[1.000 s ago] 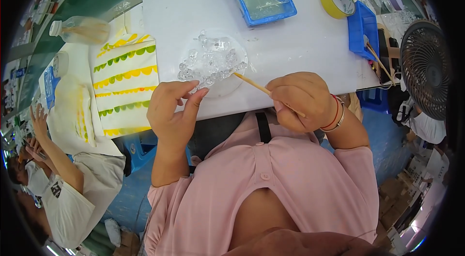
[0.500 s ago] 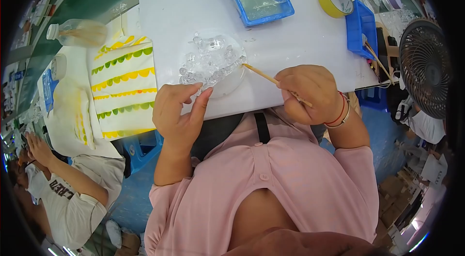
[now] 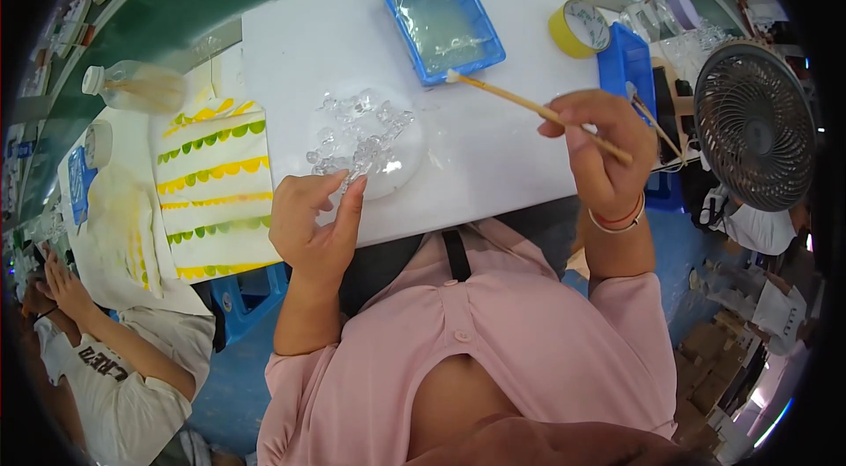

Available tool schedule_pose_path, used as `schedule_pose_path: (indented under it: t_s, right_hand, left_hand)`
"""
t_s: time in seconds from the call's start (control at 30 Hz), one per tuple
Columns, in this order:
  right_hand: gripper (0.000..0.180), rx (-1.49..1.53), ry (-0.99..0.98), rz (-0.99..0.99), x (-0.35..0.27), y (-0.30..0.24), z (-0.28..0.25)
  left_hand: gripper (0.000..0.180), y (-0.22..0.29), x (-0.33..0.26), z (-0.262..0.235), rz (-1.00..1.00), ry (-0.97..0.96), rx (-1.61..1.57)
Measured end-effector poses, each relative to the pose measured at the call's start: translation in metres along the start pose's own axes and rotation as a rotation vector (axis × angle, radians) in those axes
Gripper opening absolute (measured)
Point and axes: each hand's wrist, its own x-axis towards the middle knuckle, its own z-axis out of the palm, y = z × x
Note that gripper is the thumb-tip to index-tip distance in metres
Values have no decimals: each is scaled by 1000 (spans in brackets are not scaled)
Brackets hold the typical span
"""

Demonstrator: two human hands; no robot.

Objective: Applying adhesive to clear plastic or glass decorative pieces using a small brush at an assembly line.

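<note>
My left hand [image 3: 310,221] pinches the near edge of a clear, knobbly plastic piece [image 3: 374,147] between thumb and fingertips. That piece rests on a round, pale see-through plate [image 3: 404,173]. A thin wooden-handled brush [image 3: 507,96] with a whitish tip is gripped in my right hand [image 3: 606,144], which hovers over the right part of the white worktop [image 3: 493,157]. The brush tip points left, by the near rim of a blue tray [image 3: 483,65] lined with clear film and holding a pale, clear substance. Whether the tip touches the rim, I cannot tell.
Yellow tape [image 3: 577,29] and a blue bin [image 3: 624,65] stand at right, near a dark fan [image 3: 756,120]. On the left are a clear bottle [image 3: 145,87] and a cloth with yellow and green scallops [image 3: 216,166]. Another person's hand [image 3: 66,285] is at far left.
My right hand has lifted the brush off the clear piece and carried it up and right to the blue tray. My left hand keeps its pinch. The whole view has shifted slightly.
</note>
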Motion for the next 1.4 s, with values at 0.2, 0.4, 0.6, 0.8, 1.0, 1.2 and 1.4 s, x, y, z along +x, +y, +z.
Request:
schedule_pose_path:
  t_s: [0.2, 0.4, 0.6, 0.8, 1.0, 1.2, 1.4]
  right_hand:
    - [5, -73, -30, 193, 25, 16, 11]
    - [5, -165, -65, 136, 37, 25, 21]
    - [7, -96, -18, 179, 21, 6, 4]
    - [8, 153, -8, 142, -14, -13, 15]
    - [11, 50, -62, 59, -23, 3, 44]
    - [10, 87, -116, 98, -20, 0, 42]
    - [10, -31, -66, 34, -16, 6, 42]
  left_hand:
    - [24, 1, 2, 7, 36, 4, 23]
    - [21, 5, 9, 3, 46, -10, 49]
    - [21, 5, 7, 0, -7, -91, 4]
    - [20, 5, 7, 5, 16, -120, -42]
    - [19, 6, 5, 5, 24, -147, -61]
    - [22, 9, 2, 5, 2, -166, -70]
    - [26, 8, 1, 1, 18, -187, -74]
